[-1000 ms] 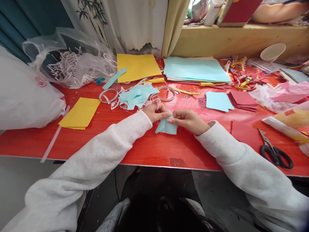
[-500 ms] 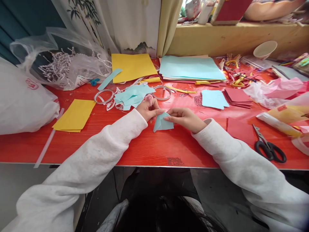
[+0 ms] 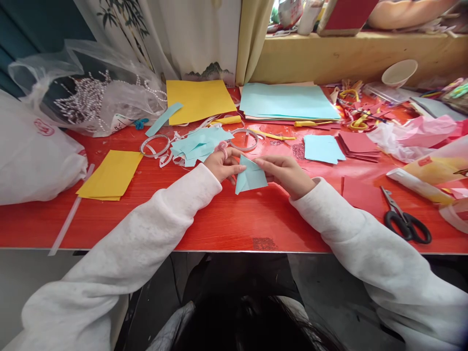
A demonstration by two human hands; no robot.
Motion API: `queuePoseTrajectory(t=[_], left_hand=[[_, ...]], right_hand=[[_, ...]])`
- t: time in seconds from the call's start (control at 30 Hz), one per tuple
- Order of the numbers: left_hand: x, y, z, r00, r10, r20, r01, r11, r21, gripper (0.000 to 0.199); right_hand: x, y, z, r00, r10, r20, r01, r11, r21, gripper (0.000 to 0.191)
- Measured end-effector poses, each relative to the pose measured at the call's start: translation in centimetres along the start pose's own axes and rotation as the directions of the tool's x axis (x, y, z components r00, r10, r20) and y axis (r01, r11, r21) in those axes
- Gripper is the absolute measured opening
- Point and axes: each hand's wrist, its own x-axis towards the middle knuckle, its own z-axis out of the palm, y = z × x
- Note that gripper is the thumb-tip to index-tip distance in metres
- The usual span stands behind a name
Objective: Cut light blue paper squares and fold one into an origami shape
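Between my hands is a small piece of folded light blue paper (image 3: 252, 178), held a little above the red table. My left hand (image 3: 224, 165) pinches its left edge between thumb and fingers; a pink ring-like band sits on a finger. At the upper right edge, my right hand (image 3: 283, 171) grips the same paper, its thumb hidden behind the fingers. Just beyond my left hand lies a loose heap of light blue paper pieces (image 3: 199, 144). A stack of light blue squares (image 3: 323, 148) is to the right of my right hand.
Black-handled scissors (image 3: 405, 222) lie at the right beside a dark red paper sheet (image 3: 361, 196). Yellow paper rectangles (image 3: 110, 174) are on the left, near a white plastic bag (image 3: 36, 151). Tape rolls (image 3: 244, 140), large yellow sheets (image 3: 199, 101) and blue sheets (image 3: 288, 101) occupy the back.
The folded blue paper has turned and risen slightly, now showing more of its face. My right hand's fingers have shifted to its upper edge. The whole view has moved slightly.
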Motion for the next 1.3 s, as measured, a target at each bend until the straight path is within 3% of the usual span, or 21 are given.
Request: queuePoseTrajectory(t=[0.17,0.4,0.5,0.67,0.97,1.3], left_hand=[[0.0,-0.1,-0.1,1.0,0.001,-0.027,-0.002,0.999,-0.035,0.019],[0.0,-0.1,-0.1,0.999,0.022,0.031,-0.021,0.999,-0.029,0.027],[0.0,-0.3,0.0,0.998,0.039,0.056,-0.038,0.999,-0.017,0.026],[-0.2,-0.2,0.2,0.998,0.05,0.04,-0.05,0.999,-0.013,0.022],[-0.3,0.2,0.8,0.999,-0.028,0.039,0.03,0.999,-0.045,0.008],[-0.4,-0.1,0.9,1.0,-0.019,-0.002,0.019,0.999,0.026,0.01]], right_hand=[[0.1,0.0,0.0,0.992,0.114,0.054,-0.123,0.969,0.214,0.029],[-0.2,-0.7,0.0,0.941,0.239,0.24,-0.3,0.917,0.263,0.031],[-0.1,-0.6,0.0,0.925,0.277,0.26,-0.343,0.903,0.258,0.032],[-0.1,-0.1,0.0,0.934,0.252,0.253,-0.312,0.921,0.232,0.024],[-0.1,0.0,0.2,0.945,0.231,0.231,-0.262,0.958,0.114,0.018],[0.1,0.7,0.1,0.967,0.177,0.181,-0.177,0.984,-0.017,0.024]])
